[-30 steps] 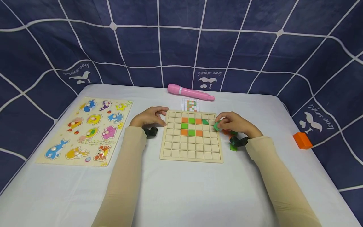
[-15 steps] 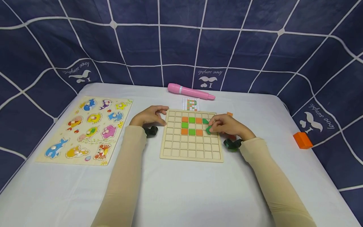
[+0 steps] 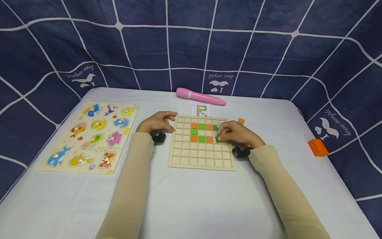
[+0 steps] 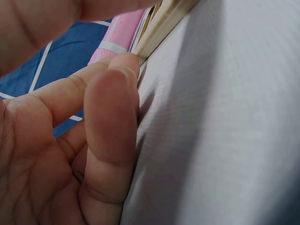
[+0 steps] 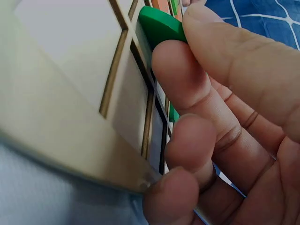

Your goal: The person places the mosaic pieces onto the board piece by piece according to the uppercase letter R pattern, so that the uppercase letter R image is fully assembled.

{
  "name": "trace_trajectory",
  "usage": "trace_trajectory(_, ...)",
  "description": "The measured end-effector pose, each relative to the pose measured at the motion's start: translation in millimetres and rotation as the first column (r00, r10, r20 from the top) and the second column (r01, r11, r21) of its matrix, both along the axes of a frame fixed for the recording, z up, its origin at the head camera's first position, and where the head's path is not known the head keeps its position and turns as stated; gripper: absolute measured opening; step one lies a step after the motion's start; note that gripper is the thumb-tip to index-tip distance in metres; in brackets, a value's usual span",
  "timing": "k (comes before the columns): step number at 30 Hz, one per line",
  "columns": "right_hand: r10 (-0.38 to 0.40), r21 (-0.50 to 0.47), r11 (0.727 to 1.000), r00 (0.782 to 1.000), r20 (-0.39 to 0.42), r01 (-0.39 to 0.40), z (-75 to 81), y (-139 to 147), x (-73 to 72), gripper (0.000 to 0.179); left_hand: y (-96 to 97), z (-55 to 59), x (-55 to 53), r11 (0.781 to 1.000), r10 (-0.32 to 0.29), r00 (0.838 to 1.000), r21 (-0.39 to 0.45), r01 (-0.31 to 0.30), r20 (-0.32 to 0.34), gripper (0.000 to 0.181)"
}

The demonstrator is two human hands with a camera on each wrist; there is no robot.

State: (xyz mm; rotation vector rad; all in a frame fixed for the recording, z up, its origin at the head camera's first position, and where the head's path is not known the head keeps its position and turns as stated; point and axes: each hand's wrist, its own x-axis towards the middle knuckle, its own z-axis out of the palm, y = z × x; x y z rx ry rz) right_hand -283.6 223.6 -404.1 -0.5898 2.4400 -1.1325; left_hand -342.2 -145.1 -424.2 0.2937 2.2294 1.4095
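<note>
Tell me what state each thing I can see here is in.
Grid board: flat, partly filled
Held green piece: tilted, not flat in a square
Right hand: pinching that piece
Left hand: fingers at the board's left edge
Pattern card: face up
Pink stick: lying down
Animal puzzle: flat
Orange block: resting on the table

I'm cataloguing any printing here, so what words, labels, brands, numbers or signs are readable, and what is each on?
"love simple": upside down on the navy cloth, in three places.
"I", with a heart sign and moustache: on that cloth, also upside down.
Pink pen-shaped object: pale band carries marks too blurred to read.
Small card: coloured squares seem to form an R; any print is too small.
No brand or number is legible.
</note>
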Motion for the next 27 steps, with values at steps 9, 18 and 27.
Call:
trace_trajectory(9,-0.028,0.031,0.999,1.0,-0.003,0.028,0.9,0.8,-1.0,0.014,-0.9,-0.3,0.9,1.0,-0.016,1.0,0.005,0.016,-0.017,0.09)
trace_trajectory(18,-0.012,0.019,1.0,1.0,0.021,0.012,2.6,6.0,-0.1,0.014,-1.6,0.4,-1.2,1.0,-0.017,0.999,-0.006,0.017,-0.027,0.09)
trace_trajectory(27,-0.004,0.019,1.0,1.0,0.01,0.004,1.9,1.5,1.8,0.011,-1.0,0.3,-1.1,1.0,-0.012,1.0,-0.012,0.012,-0.018,0.091)
